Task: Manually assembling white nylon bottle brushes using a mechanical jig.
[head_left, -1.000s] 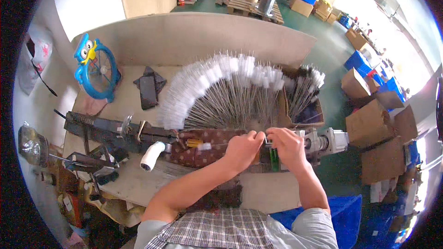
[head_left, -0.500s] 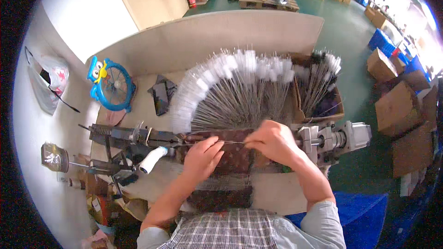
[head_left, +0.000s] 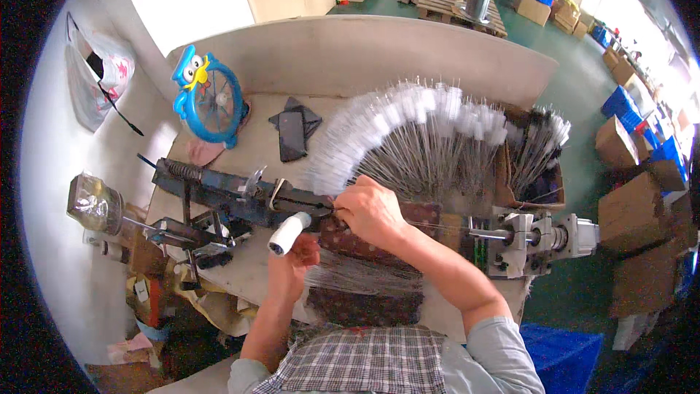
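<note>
My right hand [head_left: 370, 208] is closed in a pinch at the right end of a long black clamp-like fixture [head_left: 248, 193]. A thin metal wire [head_left: 437, 226] runs from near that hand toward the steel spindle [head_left: 492, 234] of the machine at the right. My left hand [head_left: 295, 259] is beside the white tube handle [head_left: 288, 233], its fingers loosely curled and partly hidden by it; whether it touches the handle is unclear. Beneath my hands lies a dark brown patterned cloth [head_left: 364, 242], with loose wires [head_left: 364, 275] along its near side.
White-tipped wire brushes [head_left: 415, 117] fan out behind the cloth. A carton [head_left: 536, 193] holds more brushes. A black phone [head_left: 292, 135] and a blue cartoon wheel [head_left: 211, 106] stand at the back left. The table's raised back panel [head_left: 379, 55] curves behind. Cardboard boxes [head_left: 634, 211] are stacked at the right.
My right hand has moved left, from the wire's middle to the black fixture's end. My left hand has let go of the wire and dropped to the white handle. The view has shifted.
</note>
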Motion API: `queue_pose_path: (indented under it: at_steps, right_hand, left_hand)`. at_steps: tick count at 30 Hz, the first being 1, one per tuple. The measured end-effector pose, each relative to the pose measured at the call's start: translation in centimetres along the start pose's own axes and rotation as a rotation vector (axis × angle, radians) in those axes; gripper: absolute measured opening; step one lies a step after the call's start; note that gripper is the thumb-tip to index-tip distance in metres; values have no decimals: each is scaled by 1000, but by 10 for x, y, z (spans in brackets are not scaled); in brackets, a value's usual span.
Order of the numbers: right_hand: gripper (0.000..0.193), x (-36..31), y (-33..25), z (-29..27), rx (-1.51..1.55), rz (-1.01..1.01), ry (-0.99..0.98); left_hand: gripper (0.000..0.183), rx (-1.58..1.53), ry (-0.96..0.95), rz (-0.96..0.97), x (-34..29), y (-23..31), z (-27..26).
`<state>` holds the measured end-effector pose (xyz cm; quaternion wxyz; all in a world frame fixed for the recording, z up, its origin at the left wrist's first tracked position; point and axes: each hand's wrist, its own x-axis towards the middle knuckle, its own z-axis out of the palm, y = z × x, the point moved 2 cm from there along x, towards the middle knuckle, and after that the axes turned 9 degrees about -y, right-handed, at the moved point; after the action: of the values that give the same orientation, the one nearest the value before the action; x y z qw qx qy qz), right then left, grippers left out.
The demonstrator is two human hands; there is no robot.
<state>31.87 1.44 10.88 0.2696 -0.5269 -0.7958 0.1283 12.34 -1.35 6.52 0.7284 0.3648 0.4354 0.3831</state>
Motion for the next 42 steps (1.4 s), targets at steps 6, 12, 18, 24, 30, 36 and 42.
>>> queue_pose_path:
  at_steps: [6,12,18,24,30,36,42]
  right_hand:
    - [5,2,-6,-7,-83,20,-11]
    - [11,-10,-8,-22,-81,-69,61]
    - [24,-68,-6,-32,60,-52,-17]
    - [26,-62,29,36,20,93,-19]
    - [15,-65,25,40,1,78,-88]
    - [19,-67,25,22,88,103,-159]
    - [20,-69,20,22,125,175,-178]
  left_hand:
    - [45,682,-142,26,31,-11,19]
    - [42,1066,-90,19,23,4,33]
    - [22,152,-190,138,32,-46,35]
    - [16,659,-63,-88,28,-28,45]
    - [32,745,-51,73,26,-19,7]
    - [36,-151,389,-24,5,-22,-125]
    - [25,-435,407,21,6,-10,-156]
